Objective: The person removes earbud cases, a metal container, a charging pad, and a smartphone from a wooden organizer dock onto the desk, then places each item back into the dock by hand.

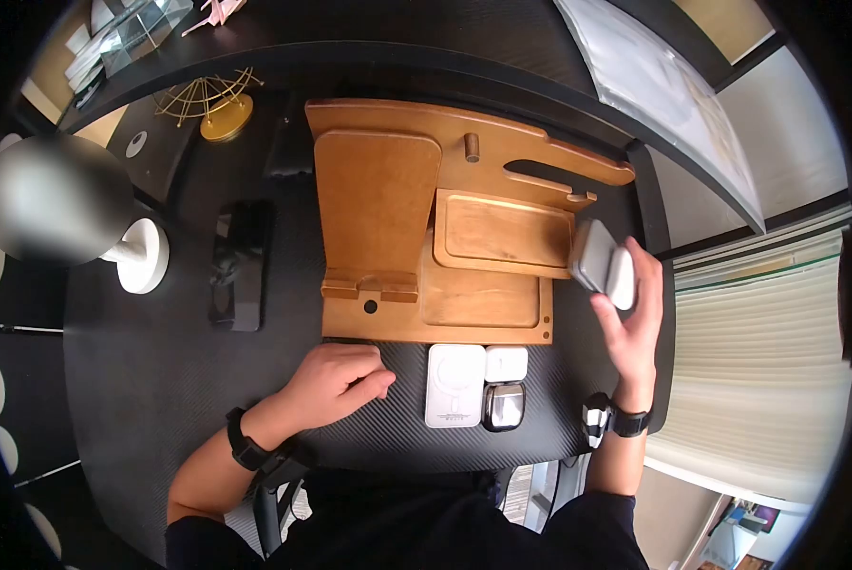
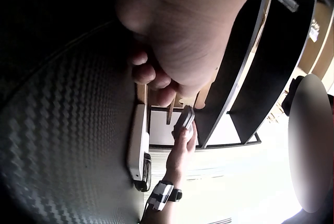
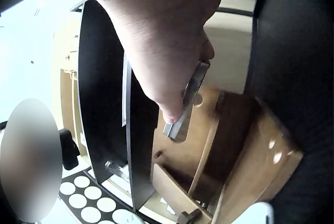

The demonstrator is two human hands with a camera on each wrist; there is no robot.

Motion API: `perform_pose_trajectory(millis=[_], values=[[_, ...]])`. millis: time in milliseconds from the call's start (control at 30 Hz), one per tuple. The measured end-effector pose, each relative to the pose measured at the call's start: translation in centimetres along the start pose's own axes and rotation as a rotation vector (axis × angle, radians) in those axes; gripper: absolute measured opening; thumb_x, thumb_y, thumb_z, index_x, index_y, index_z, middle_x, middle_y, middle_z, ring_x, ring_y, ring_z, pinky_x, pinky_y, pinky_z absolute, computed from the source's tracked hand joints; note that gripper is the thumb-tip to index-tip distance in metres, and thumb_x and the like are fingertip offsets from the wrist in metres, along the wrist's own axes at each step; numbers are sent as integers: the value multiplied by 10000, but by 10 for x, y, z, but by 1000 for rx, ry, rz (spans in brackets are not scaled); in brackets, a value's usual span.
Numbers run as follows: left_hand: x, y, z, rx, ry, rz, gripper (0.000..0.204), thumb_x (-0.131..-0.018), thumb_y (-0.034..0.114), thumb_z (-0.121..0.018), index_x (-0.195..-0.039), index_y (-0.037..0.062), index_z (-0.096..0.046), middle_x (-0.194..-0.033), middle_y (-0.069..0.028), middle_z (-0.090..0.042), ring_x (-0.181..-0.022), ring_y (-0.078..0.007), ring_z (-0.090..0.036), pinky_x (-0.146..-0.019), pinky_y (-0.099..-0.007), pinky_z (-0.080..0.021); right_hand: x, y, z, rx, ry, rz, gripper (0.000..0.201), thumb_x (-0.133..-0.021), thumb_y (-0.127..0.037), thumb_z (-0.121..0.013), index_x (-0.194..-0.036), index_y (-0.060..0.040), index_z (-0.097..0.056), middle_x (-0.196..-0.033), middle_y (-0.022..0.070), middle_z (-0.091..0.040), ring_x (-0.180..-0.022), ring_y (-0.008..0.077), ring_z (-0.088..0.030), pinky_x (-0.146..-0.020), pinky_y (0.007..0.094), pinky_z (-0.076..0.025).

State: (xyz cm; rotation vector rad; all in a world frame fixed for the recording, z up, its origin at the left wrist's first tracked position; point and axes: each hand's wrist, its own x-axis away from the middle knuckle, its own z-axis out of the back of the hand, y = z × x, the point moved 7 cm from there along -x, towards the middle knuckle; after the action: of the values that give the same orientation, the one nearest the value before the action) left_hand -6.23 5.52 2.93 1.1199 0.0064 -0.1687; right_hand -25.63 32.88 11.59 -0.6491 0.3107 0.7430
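Observation:
My right hand (image 1: 637,318) pinches a grey and white slab-like object (image 1: 594,255) between thumb and fingers, off the right end of the wooden desk stand (image 1: 378,204). In the right wrist view the same object (image 3: 189,101) shows edge-on beside the stand (image 3: 245,166). My left hand (image 1: 336,383), fingers loosely curled and holding nothing, rests at the stand's front left. Before the stand lie a white flat pack (image 1: 455,385), a small white case (image 1: 507,364) and a dark glossy case (image 1: 504,407). In the left wrist view the right hand (image 2: 181,151) grips the object (image 2: 183,120).
Left of the stand are a black phone-like slab (image 1: 239,266), a white lamp base (image 1: 143,256) and a gold wire holder (image 1: 225,118). A raised black shelf (image 1: 426,62) runs along the back. White blinds (image 1: 754,361) hang at the right.

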Motion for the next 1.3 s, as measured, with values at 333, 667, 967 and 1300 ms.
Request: perform_pose_trajectory(millis=[333,667,967,1300], values=[[-1,0,-1,7,-11,10,258,-962,132,-621,-727,27,-630,-696,-79,-616,-627,-227,-615,-585,-336,-463,0,-16,-11,-26,-99,98,735,-763,-224,-850,-1386,-10,-524,-1284,220,-549,-1172,390,-553,-996,448,-468],[-2,3,0,12,16,-3,263,-952,145,-642,-725,15,-613,-679,-81,-618,-614,-254,-626,-567,-355,-473,-39,-60,-46,-66,-178,247,697,-772,-286,-826,-1359,-30,-550,-1240,178,-567,-1137,378,-539,-961,437,-476],[0,2,1,22,22,3,268,-961,169,-643,-741,19,-609,-692,-87,-615,-632,-268,-627,-574,-364,-474,-54,-74,-66,-97,-199,208,617,-780,-212,-813,-1325,-45,-575,-1255,160,-564,-1167,374,-542,-995,435,-469],[0,2,0,13,18,-9,263,-961,175,-644,-751,22,-610,-698,-82,-617,-639,-268,-628,-580,-361,-477,-56,-86,-64,32,-143,280,615,-730,-123,-825,-1295,-35,-599,-1239,143,-584,-1159,362,-546,-988,430,-482]])
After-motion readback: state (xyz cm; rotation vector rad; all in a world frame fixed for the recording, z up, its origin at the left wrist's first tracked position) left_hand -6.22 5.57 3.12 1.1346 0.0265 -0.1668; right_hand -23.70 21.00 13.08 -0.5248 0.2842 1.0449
